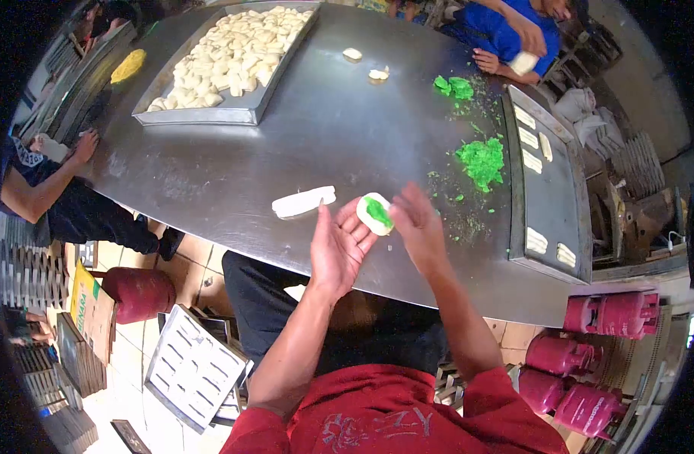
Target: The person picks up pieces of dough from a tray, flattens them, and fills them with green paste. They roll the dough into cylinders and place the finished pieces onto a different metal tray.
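Observation:
My left hand [338,250] is palm up over the near edge of the metal table, with a flattened piece of dough [366,221] resting on its fingers. A streak of green filling [376,212] lies across the middle of the dough. At the dough's right edge is my right hand [421,231], its fingers smeared by motion. Just left of the dough, a pale rolled dough strip [303,203] lies on the table beyond my left thumb. A heap of green filling [482,163] sits to the right, beyond my right hand.
A large tray [199,116] piled with dough pieces stands at the back left. On the right, another tray [547,200] holds several shaped strips. One person in blue [492,34] works at the far right; another person's arm [52,181] is at the left edge. Red gas cylinders [612,314] stand below right.

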Demonstrator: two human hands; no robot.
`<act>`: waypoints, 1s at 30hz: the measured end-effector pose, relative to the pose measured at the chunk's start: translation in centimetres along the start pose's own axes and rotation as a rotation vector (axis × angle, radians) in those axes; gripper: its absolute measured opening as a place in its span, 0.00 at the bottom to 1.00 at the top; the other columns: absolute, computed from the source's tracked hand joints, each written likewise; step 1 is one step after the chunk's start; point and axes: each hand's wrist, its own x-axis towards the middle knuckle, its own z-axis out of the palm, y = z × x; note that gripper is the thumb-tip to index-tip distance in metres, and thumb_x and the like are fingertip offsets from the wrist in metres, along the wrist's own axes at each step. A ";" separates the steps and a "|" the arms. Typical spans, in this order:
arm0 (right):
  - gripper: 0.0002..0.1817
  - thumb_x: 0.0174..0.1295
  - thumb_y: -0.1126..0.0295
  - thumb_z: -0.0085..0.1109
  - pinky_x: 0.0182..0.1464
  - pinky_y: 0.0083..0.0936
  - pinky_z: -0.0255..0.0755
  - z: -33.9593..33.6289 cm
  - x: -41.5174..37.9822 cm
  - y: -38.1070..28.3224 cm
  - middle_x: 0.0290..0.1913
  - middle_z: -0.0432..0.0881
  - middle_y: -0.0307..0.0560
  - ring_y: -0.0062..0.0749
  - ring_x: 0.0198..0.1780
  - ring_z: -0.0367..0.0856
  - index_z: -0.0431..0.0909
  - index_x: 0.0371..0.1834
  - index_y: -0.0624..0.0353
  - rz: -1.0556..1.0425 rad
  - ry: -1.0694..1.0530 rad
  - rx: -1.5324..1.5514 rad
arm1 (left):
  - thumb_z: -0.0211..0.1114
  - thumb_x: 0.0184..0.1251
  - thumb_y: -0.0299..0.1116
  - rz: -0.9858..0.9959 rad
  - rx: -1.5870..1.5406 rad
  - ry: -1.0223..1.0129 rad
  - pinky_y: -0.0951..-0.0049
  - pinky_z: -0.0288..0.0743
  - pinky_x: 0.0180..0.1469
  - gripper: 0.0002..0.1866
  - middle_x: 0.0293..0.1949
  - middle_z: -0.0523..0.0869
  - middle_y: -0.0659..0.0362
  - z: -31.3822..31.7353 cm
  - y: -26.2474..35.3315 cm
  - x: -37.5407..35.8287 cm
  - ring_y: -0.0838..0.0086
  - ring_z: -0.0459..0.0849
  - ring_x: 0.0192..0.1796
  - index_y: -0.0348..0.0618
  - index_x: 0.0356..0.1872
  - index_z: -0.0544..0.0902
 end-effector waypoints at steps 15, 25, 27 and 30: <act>0.20 0.63 0.75 0.59 0.51 0.22 0.79 -3.7 -0.7 -0.6 0.50 0.82 0.49 0.27 0.45 0.83 0.75 0.58 0.70 0.460 -0.421 0.326 | 0.49 0.78 0.47 -0.193 0.341 0.059 0.78 0.83 0.49 0.27 0.48 0.83 0.52 0.6 -0.2 -0.2 0.73 0.84 0.49 0.29 0.59 0.73; 0.21 0.65 0.82 0.54 0.44 0.19 0.73 -4.6 -0.4 -1.3 0.47 0.83 0.43 0.18 0.44 0.78 0.70 0.63 0.66 0.241 -0.425 0.223 | 0.60 0.72 0.33 -0.217 0.260 0.051 0.81 0.81 0.51 0.19 0.49 0.84 0.54 2.0 0.1 -0.7 0.76 0.84 0.48 0.33 0.59 0.76; 0.22 0.65 0.83 0.52 0.44 0.18 0.73 -4.9 -0.4 -1.1 0.47 0.82 0.43 0.19 0.45 0.78 0.69 0.63 0.65 0.243 -0.469 0.191 | 0.62 0.71 0.32 -0.149 0.411 0.048 0.80 0.81 0.52 0.21 0.50 0.83 0.54 1.5 -0.4 -0.6 0.76 0.84 0.49 0.33 0.61 0.74; 0.23 0.61 0.80 0.56 0.48 0.20 0.75 -4.8 -0.3 -1.4 0.48 0.82 0.46 0.21 0.45 0.80 0.72 0.61 0.67 0.202 -0.533 0.236 | 0.64 0.69 0.29 -0.064 0.529 0.054 0.78 0.81 0.53 0.25 0.52 0.83 0.53 1.3 -0.4 -0.7 0.75 0.83 0.50 0.33 0.64 0.71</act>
